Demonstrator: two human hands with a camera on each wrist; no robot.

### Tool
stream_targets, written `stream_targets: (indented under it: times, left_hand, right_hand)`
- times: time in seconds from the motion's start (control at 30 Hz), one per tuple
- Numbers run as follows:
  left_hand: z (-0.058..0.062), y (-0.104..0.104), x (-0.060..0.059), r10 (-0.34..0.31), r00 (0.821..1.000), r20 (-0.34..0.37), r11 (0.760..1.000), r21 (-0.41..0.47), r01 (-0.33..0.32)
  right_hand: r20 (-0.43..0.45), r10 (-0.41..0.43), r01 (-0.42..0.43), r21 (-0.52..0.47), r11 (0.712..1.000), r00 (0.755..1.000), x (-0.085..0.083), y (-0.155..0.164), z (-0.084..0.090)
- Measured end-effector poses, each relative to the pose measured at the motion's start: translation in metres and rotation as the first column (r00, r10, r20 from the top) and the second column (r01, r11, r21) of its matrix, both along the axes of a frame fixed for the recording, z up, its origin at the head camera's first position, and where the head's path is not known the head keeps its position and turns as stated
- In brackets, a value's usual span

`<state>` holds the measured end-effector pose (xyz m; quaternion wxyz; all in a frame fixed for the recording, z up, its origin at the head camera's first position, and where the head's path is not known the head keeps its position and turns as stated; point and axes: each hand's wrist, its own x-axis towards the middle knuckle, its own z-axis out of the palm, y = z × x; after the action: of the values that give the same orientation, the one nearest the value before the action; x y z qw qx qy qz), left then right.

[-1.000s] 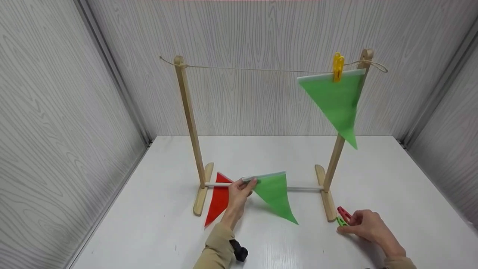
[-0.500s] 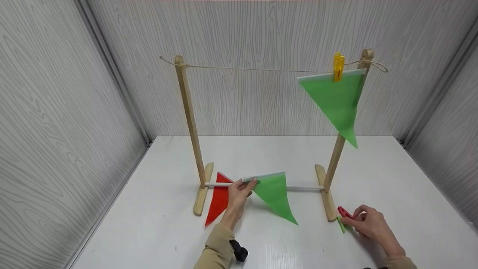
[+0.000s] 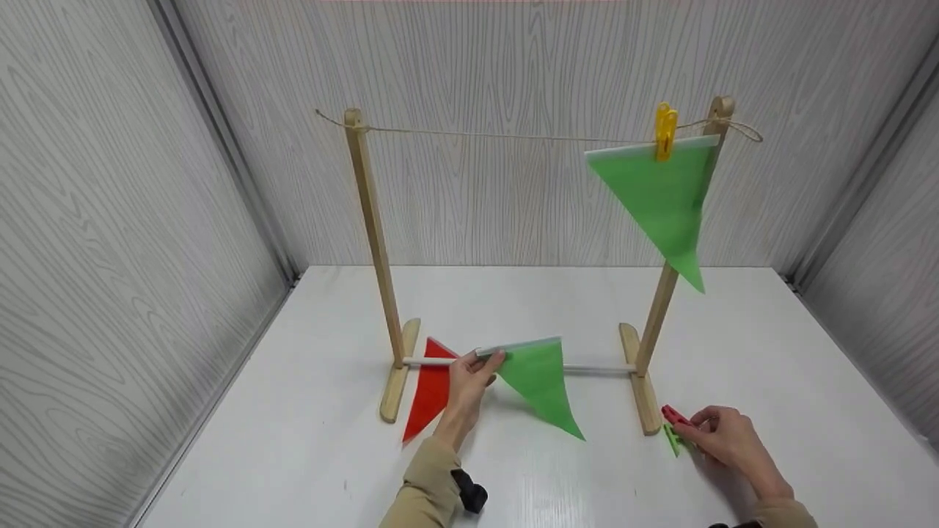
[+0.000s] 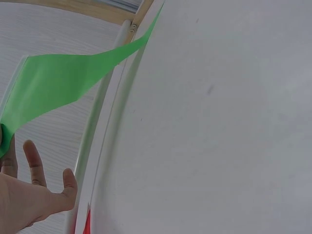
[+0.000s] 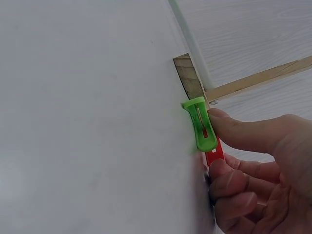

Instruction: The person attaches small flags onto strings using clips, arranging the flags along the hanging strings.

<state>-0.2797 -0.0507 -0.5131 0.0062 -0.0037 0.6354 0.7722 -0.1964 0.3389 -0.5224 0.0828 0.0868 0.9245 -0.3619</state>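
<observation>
Altogether: left hand [image 3: 469, 378] pinches one of two green flags [image 3: 539, 381]; right hand [image 3: 722, 436] grips green clip [image 5: 204, 124], red clip [image 3: 675, 416].

Head view: from above and behind, facing forward and down, far enough to take in the whole wooden rack [image 3: 513, 264] and white table [image 3: 770, 352]. Left wrist view: very near, low along the table [image 4: 219, 122], facing the green flag [image 4: 63, 83]. Right wrist view: very near, aimed at the green peg [image 5: 202, 124]. Shared with head view: flag [image 3: 539, 381], peg [image 3: 672, 440], rack foot [image 5: 187, 75].
</observation>
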Motion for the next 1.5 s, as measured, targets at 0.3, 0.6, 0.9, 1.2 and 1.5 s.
stream_targets:
  times: [0.3,0.6,0.9,1.2,1.5]
  left_hand:
    - [-0.001,-0.001,-0.002,-0.005,1.000,0.000,1.000,-0.007,0.005]
    - [-0.001,0.000,-0.002,0.010,1.000,0.014,1.000,0.023,-0.010]
    - [-0.001,0.000,-0.001,0.003,1.000,0.010,1.000,0.028,-0.004]
    - [0.003,-0.001,0.001,0.003,1.000,0.013,0.999,0.033,-0.003]
    - [0.001,-0.001,0.001,-0.002,1.000,-0.007,1.000,0.031,0.002]
  right_hand:
    - [0.014,-0.006,0.006,0.008,1.000,1.000,-0.005,0.001,0.003]
    - [-0.088,0.025,-0.020,0.053,0.998,0.996,-0.003,-0.004,0.003]
    - [-0.158,0.031,-0.022,0.059,0.998,0.987,-0.004,-0.007,0.006]
    - [-0.360,0.041,-0.007,0.094,0.996,0.932,-0.005,-0.013,0.005]
    - [-0.554,-0.075,0.055,-0.052,0.997,0.829,-0.009,-0.024,0.001]
